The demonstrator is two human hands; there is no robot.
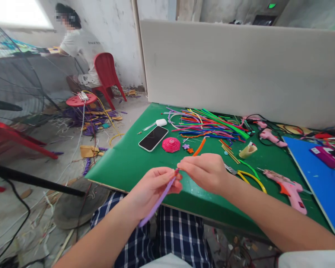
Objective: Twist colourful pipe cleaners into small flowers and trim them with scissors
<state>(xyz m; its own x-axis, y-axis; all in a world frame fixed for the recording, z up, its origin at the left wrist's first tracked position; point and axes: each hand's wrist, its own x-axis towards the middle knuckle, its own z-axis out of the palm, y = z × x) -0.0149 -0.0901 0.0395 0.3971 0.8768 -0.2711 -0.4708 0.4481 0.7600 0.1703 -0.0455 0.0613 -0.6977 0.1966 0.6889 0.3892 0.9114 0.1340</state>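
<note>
A purple pipe cleaner (159, 201) is pinched near its upper end between the thumb and fingers of my left hand (156, 184), its long tail hanging down towards my lap. My right hand (205, 171) is closed too, its fingertips meeting the left ones at that end. From behind the right hand an orange pipe cleaner (199, 146) sticks out; its lower part is hidden. A pink octagonal coiled piece (171, 144), a small purple flower (185, 146) and an orange flower (190, 150) lie just beyond my hands on the green table (123, 163).
A phone (153, 138) lies to the left, with a pile of coloured pipe cleaners (209, 124) behind. On the right are yellow-handled pliers (251, 178), a pink glue gun (287, 188) and a blue board (315, 175). A person (82, 46) sits at the far left.
</note>
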